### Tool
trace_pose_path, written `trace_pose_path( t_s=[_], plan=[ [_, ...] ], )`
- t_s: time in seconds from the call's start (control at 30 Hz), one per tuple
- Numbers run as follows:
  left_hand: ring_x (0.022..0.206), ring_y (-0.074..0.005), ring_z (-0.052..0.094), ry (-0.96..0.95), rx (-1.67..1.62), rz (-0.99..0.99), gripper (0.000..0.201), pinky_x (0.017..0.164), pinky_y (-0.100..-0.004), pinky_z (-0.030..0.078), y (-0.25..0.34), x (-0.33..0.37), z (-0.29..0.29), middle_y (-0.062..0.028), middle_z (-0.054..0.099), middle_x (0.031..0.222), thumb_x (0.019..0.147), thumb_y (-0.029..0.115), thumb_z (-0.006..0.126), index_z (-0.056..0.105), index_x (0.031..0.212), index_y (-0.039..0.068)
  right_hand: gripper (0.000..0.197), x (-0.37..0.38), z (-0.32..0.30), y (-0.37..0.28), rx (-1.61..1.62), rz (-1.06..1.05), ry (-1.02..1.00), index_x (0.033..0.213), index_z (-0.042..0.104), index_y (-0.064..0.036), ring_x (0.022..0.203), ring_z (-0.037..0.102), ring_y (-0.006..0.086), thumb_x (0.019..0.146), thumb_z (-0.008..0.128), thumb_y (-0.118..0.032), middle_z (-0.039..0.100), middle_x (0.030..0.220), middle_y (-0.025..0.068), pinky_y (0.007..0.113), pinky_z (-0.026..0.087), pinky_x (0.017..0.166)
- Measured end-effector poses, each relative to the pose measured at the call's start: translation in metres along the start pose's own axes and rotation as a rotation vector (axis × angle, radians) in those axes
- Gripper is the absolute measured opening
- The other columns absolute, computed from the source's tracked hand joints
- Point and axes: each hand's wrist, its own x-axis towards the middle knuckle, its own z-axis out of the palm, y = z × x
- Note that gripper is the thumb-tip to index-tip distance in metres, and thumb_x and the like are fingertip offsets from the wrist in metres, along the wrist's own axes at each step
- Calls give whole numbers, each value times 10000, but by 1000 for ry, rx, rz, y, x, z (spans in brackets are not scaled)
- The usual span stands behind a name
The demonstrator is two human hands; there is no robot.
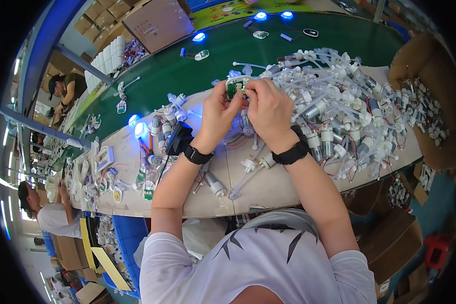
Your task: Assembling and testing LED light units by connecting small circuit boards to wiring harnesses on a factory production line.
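My left hand grips a small white rounded housing with a green circuit board in it, held up over the far side of the worktable. Against the board's right side, my right hand has its fingertips pinched together. Whatever is between those fingertips is too small and covered to make out. Just right of my hands begins a large heap of clear and white plastic pump parts with metal motors and red wires. Below my hands lie a loose motor piece and a clear tube.
Beyond runs a green conveyor belt carrying boards and a glowing blue light. A black stand is by my left forearm. At right leans a cardboard box of motors; a blue bin sits lower left. Two people work at left.
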Motion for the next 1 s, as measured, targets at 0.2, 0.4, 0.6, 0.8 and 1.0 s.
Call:
trace_pose_path(
  t_s=[0.2, 0.4, 0.6, 0.8, 1.0],
  plan=[
    [758, -97, 616, 43, 137, 78, 208, 628, -221, 496, -5, -1, -2, -59, 616, 870, 876, 68, 557, 509, 1052, -33, 30, -1, -2, -1, -15, 18, -45, 796, 568, -74, 675, 592, 283, 770, 581, -70, 600, 781, 66, 378, 452, 567],
    [679, -59, 535, -33, 260, 126, 166, 604, -198, 438, 3, -2, -1, -34, 588, 838, 901, 78, 521, 488, 1039, -9, 55, -2, 2, 1, -21, 1, -11, 809, 561, -71, 667, 586, 294, 759, 578, -55, 589, 788, 73, 386, 453, 571],
    [610, -114, 558, 10, 265, 85, 122, 528, -241, 426, 3, 0, -1, -72, 597, 744, 898, 63, 494, 480, 999, -4, 67, 1, 3, 0, -29, -67, 27, 805, 558, -76, 660, 581, 292, 750, 579, -42, 586, 782, 68, 384, 451, 568],
    [575, -57, 480, -57, 94, 2, 128, 494, -210, 379, -11, 5, -8, -35, 572, 714, 904, 98, 497, 466, 987, 5, 64, -1, 4, 0, -41, -64, 9, 793, 557, -77, 652, 577, 291, 746, 580, -40, 577, 765, 66, 385, 444, 561],
    [600, -106, 523, -81, 183, -91, 167, 506, -254, 398, -6, 3, -10, -67, 562, 698, 904, 136, 502, 422, 928, -9, 67, 0, 3, -1, -71, -138, -38, 770, 542, -74, 627, 560, 299, 736, 580, -31, 557, 743, 73, 395, 430, 554]
  ],
)
